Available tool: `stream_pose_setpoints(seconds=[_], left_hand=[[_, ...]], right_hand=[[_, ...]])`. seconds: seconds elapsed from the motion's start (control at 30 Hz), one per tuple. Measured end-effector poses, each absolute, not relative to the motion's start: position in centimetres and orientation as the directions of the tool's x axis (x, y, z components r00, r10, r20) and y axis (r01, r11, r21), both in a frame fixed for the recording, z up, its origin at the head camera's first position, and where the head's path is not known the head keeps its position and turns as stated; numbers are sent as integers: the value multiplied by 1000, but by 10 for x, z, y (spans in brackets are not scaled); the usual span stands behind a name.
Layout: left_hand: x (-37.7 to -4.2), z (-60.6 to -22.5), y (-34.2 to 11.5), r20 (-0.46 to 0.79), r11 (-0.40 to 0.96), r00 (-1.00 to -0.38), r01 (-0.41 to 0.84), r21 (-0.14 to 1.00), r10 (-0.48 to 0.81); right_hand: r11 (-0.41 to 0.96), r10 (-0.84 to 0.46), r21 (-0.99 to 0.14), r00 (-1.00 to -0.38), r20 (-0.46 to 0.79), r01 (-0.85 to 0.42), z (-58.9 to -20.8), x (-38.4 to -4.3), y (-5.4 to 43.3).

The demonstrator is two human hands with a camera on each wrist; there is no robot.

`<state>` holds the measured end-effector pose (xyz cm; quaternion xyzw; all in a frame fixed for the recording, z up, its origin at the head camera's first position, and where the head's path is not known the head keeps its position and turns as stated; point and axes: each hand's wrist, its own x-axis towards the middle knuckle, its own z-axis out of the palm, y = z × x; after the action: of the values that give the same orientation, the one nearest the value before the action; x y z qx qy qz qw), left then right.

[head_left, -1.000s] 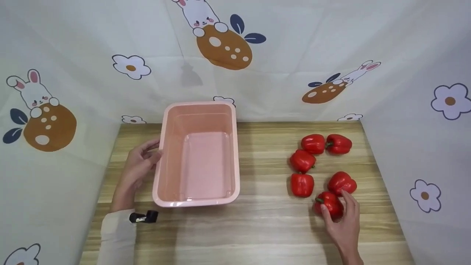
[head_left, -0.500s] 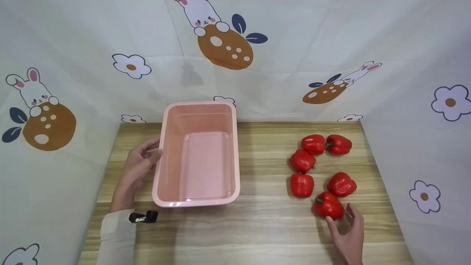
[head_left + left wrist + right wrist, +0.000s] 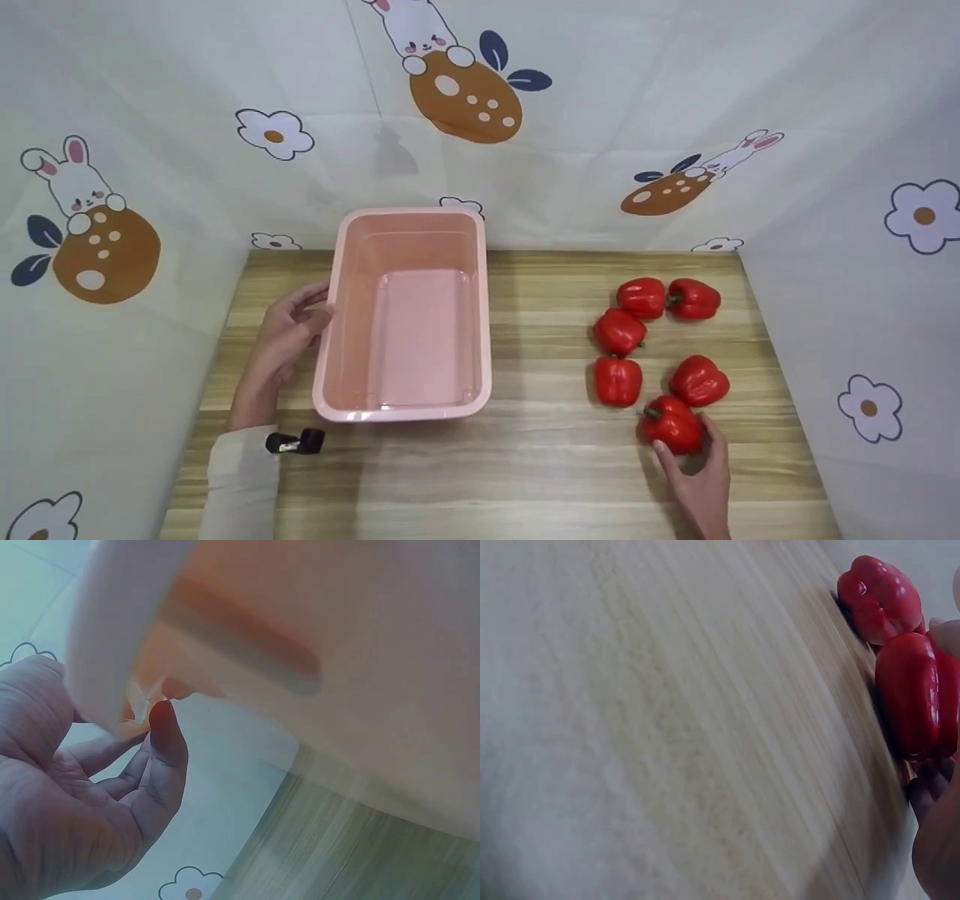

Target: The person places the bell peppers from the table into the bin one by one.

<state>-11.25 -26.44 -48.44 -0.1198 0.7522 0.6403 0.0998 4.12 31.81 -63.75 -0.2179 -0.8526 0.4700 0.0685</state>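
Observation:
A deep pink plastic basin stands on the left half of the table, with nothing inside. At its left side my left hand holds the rim; in the left wrist view the fingers curl around the basin's edge. On the right, the nearest red bell pepper lies with its green stem toward the left. My right hand has its thumb and fingers on either side of this pepper, which rests on the table. The right wrist view shows the same pepper at its right edge, partly cut off along with the hand.
Another red bell pepper lies just behind the nearest one. Several more, such as this bell pepper, form a bent row to the left and back. A printed cloth walls in the wooden table at the back and sides.
My right hand drew back from the two front peppers toward me, then closed in around the nearest one. My left hand and the basin stay in place.

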Motion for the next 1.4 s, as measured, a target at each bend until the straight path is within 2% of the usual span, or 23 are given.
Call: stream_pose_setpoints(seconds=[0.27, 0.57, 0.83, 1.2, 1.4], left_hand=[[-109, -487, -263, -289, 131, -955, -295, 947, -60], [-111, -487, -261, -279, 157, -958, -287, 945, -70], [-118, -486, -261, -260, 158, -963, -268, 950, -71], [-113, -487, -261, -264, 148, -961, -273, 951, -78], [-110, -485, -262, -269, 149, -960, -278, 949, -78]], right_hand=[[466, 430, -836, -900, -72, 289, -639, 33, 312], [522, 454, -822, -890, 40, 229, -650, 28, 304], [486, 454, -848, -890, 37, 213, -651, 17, 298], [576, 446, -813, -865, 229, 82, -656, 17, 298], [561, 450, -825, -861, 237, 66, -654, 15, 298]])
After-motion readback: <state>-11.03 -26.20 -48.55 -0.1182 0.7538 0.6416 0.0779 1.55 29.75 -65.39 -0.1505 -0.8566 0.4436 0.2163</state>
